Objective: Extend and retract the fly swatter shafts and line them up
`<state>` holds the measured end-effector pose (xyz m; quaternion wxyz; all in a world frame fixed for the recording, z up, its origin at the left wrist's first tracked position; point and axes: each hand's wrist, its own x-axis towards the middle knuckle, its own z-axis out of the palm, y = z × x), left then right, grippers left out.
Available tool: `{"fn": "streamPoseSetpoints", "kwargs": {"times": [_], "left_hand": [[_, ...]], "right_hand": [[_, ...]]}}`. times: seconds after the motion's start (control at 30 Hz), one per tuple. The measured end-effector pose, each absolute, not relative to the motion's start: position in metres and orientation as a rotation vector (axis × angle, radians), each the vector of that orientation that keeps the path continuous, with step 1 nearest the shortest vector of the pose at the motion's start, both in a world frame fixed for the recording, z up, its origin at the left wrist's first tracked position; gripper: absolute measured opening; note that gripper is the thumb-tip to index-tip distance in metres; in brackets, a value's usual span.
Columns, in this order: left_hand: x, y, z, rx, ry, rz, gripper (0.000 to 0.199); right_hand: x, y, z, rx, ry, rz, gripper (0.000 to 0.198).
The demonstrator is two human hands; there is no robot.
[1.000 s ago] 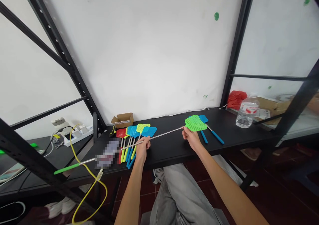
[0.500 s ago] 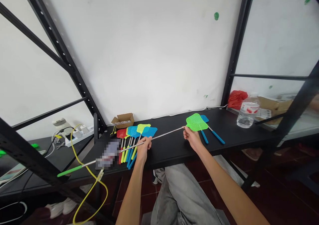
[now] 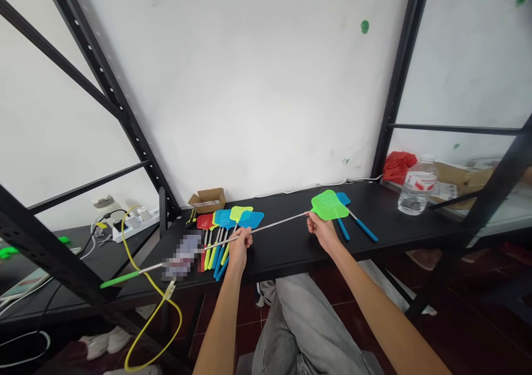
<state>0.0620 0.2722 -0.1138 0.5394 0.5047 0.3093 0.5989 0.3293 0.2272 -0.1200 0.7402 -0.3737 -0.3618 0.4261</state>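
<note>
A green fly swatter (image 3: pixel 330 205) with its long metal rod drawn out lies across the view, its green grip far to the left. My left hand (image 3: pixel 241 245) is closed around the rod near its middle. Just below the swatter's head, my right hand (image 3: pixel 322 230) pinches the rod's end. Under and beside my left hand, several red, yellow and blue fly swatters (image 3: pixel 224 219) lie side by side on the black table (image 3: pixel 278 253). Two blue-handled swatters (image 3: pixel 366 230) rest behind my right hand, their heads partly covered by the green one.
An open cardboard box (image 3: pixel 208 199) stands at the back left. A water bottle (image 3: pixel 418 186) and a red plastic bag (image 3: pixel 399 166) are at the right. Black metal shelf posts (image 3: pixel 401 76) rise on both sides. A yellow cable (image 3: pixel 153 292) hangs over the left edge near a power strip (image 3: pixel 135 225).
The view has shifted slightly, so everything sits a little further right. Both hands keep the same hold on the green swatter's rod.
</note>
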Motion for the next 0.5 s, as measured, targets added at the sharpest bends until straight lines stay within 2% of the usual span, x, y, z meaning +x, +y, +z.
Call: {"fn": "streamPoseSetpoints", "kwargs": {"times": [0.5], "left_hand": [[0.0617,0.2722,-0.1129,1.187,0.724,1.436,0.044]], "right_hand": [[0.3298,0.2294,-0.1236,-0.81,-0.81,0.951,0.031]]}}
